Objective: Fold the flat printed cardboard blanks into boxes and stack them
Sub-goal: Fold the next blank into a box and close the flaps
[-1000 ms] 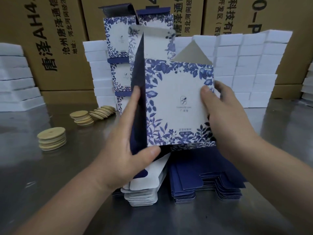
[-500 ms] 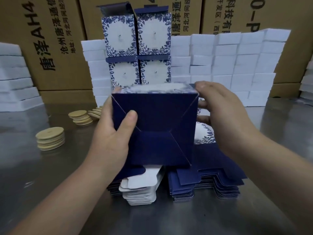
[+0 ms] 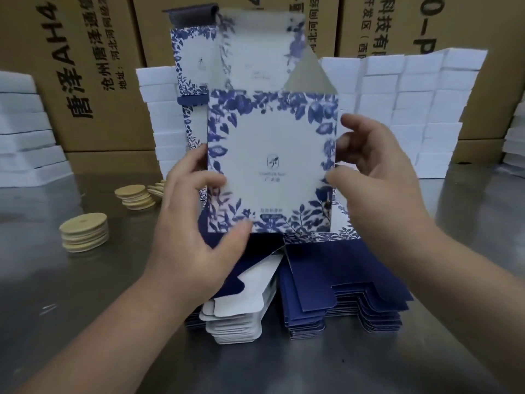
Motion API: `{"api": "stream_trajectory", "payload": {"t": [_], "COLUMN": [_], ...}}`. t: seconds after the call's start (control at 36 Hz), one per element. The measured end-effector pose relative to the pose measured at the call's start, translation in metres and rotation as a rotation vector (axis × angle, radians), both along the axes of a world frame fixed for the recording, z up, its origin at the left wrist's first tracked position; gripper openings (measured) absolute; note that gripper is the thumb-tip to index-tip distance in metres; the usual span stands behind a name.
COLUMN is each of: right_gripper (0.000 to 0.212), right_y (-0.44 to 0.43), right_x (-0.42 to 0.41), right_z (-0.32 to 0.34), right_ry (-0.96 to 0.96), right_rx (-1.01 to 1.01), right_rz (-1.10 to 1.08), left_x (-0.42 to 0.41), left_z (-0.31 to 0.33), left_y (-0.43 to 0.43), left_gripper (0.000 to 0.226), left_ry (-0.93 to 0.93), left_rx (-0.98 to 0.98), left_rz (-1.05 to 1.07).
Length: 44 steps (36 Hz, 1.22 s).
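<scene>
We hold a half-folded box [image 3: 272, 163] upright above the pile of flat blanks [image 3: 341, 291] on the steel tabletop [image 3: 71, 322]. Our left hand [image 3: 196, 237] has its grip pinching the box's lower left edge, with the thumb across the printed front and the fingers along the side. Our right hand [image 3: 377, 189] sits at the right edge with its fingers curled. Blur keeps us from telling whether its grip presses the card or is spread clear of it. The top flaps stand open. Behind it, finished boxes [image 3: 193, 66] are stacked in front of white blocks [image 3: 412, 109]. Wooden discs [image 3: 85, 231] lie to the left.
</scene>
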State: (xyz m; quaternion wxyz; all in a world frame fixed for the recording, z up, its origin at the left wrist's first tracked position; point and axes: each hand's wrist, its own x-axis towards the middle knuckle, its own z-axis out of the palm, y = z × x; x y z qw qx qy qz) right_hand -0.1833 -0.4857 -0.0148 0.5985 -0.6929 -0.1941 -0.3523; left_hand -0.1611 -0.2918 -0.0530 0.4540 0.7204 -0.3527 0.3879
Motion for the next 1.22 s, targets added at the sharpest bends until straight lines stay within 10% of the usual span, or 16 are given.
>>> {"api": "stream_trajectory", "payload": {"t": [0.17, 0.61, 0.89, 1.0, 1.22], "right_gripper": [0.037, 0.041, 0.048, 0.016, 0.051], "right_y": [-0.003, 0.0, -0.002, -0.003, -0.003], "right_x": [-0.001, -0.008, 0.0, 0.005, 0.008], "right_z": [0.004, 0.0, 0.001, 0.005, 0.003], "right_ry": [0.004, -0.026, 0.09, 0.107, 0.181], "right_rx": [0.007, -0.389, -0.118, 0.062, 0.131], "right_rz": [-0.097, -0.004, 0.147, 0.199, 0.217], "left_x": [0.001, -0.009, -0.002, 0.001, 0.002], "left_z": [0.001, 0.009, 0.01, 0.011, 0.012], "left_y": [0.0, -0.001, 0.001, 0.002, 0.0], "left_gripper": [0.038, 0.063, 0.037, 0.03, 0.042], "left_ry": [0.083, 0.232, 0.289, 0.316, 0.518], "left_rx": [-0.257, -0.089, -0.295, -0.342, -0.505], "left_rz": [-0.04, -0.192, -0.211, -0.18, -0.388]}}
